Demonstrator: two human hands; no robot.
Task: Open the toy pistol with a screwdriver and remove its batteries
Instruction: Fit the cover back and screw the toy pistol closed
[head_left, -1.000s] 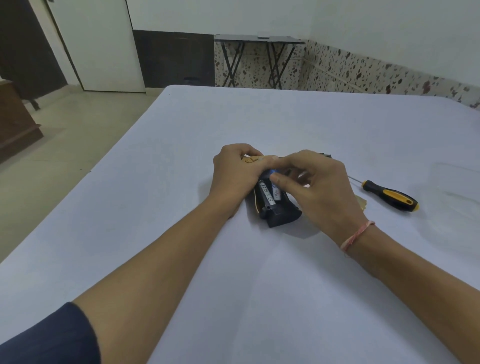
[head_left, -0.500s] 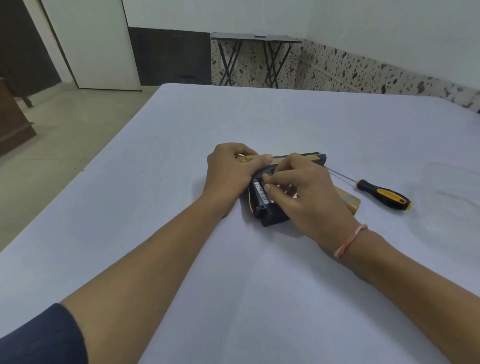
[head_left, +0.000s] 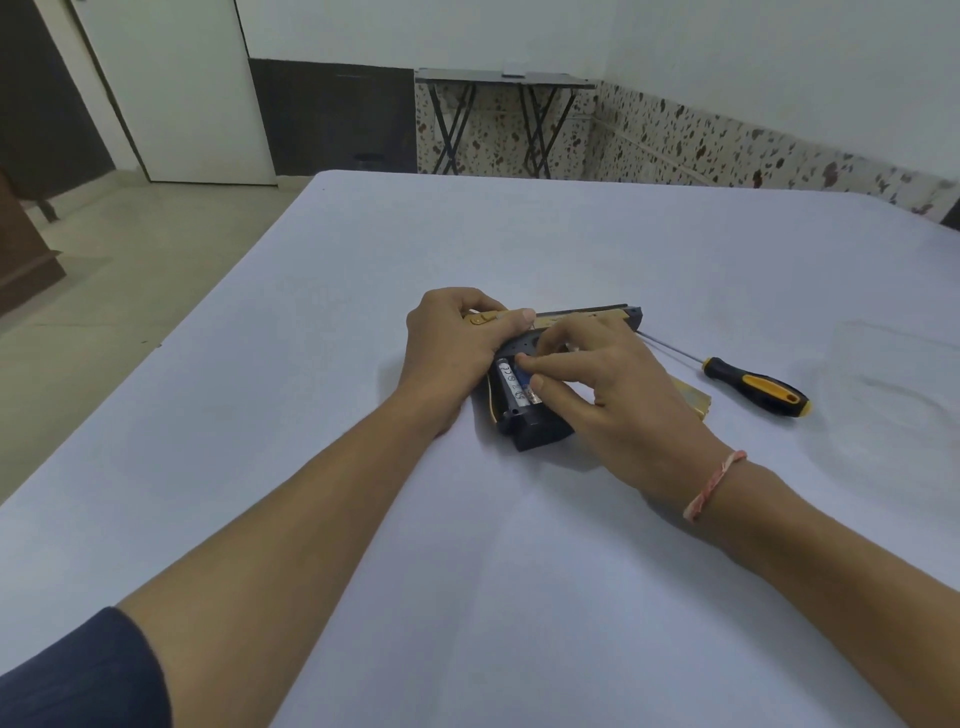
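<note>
Toy pistol (head_left: 535, 431) clasped at its rear by left hand (head_left: 452, 348), right hand (head_left: 623, 395) pinching battery (head_left: 511, 387) in its open grip, screwdriver (head_left: 753, 387) lying near its right.

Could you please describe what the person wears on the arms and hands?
The left arm has a dark navy fabric sleeve that ends above the forearm; the forearm and the left hand are bare. The right wrist carries a thin pinkish-red thread bracelet; the right hand is bare. No gloves, rings or watch show.
</note>
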